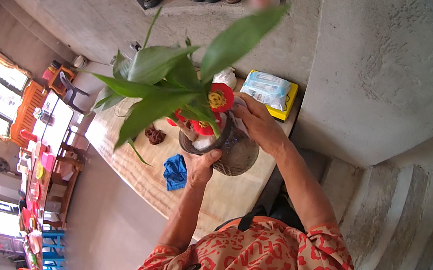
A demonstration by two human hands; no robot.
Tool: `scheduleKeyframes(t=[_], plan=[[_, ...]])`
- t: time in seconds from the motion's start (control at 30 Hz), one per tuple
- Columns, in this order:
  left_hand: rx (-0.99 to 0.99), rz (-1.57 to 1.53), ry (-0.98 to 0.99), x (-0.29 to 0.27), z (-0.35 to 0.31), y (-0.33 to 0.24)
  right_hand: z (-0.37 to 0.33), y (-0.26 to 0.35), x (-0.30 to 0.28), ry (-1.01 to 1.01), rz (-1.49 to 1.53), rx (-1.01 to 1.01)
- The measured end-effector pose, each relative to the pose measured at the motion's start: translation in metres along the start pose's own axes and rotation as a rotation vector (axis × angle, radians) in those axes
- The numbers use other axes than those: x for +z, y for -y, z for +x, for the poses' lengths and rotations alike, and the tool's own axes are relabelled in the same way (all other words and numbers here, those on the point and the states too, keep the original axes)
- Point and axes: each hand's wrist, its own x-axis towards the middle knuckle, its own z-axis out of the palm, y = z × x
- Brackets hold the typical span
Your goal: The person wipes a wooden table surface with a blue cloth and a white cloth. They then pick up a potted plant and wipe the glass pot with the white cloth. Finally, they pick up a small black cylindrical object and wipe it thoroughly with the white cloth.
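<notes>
- The left hand grips the near rim of a dark round pot from below, fingers curled closed on it, so the pot is tipped off the wooden counter.
- The right hand is closed on a pale cloth pressed against the pot's far shoulder, just above the left hand; it looks like wiping under way, with most of the pot's side yet to be covered, though how clean it is I cannot tell.
- One green plant with long leaves rises from the pot, with red paper ornaments among the stems; I count at least two.
- Just left of the left hand lies one blue rag; beyond it, one small brown lump.
- Beyond the right hand sits one yellow tray bearing one pale blue packet.
</notes>
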Motion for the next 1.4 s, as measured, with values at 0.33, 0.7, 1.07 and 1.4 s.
scheduleKeyframes(t=[0.33,0.7,1.07,1.4], plan=[[0.076,0.167,0.113,0.022,0.004,-0.015,0.01,-0.012,-0.007,-0.011,0.011,-0.068],[0.061,0.057,0.01,0.019,0.016,-0.004,-0.054,-0.021,0.032,-0.302,-0.294,-0.321],[0.117,0.088,-0.04,0.011,0.017,-0.014,-0.073,-0.06,0.027,-0.329,-0.087,-0.215],[0.052,0.175,0.184,-0.003,0.008,-0.02,-0.032,-0.061,0.014,-0.155,0.784,0.204]])
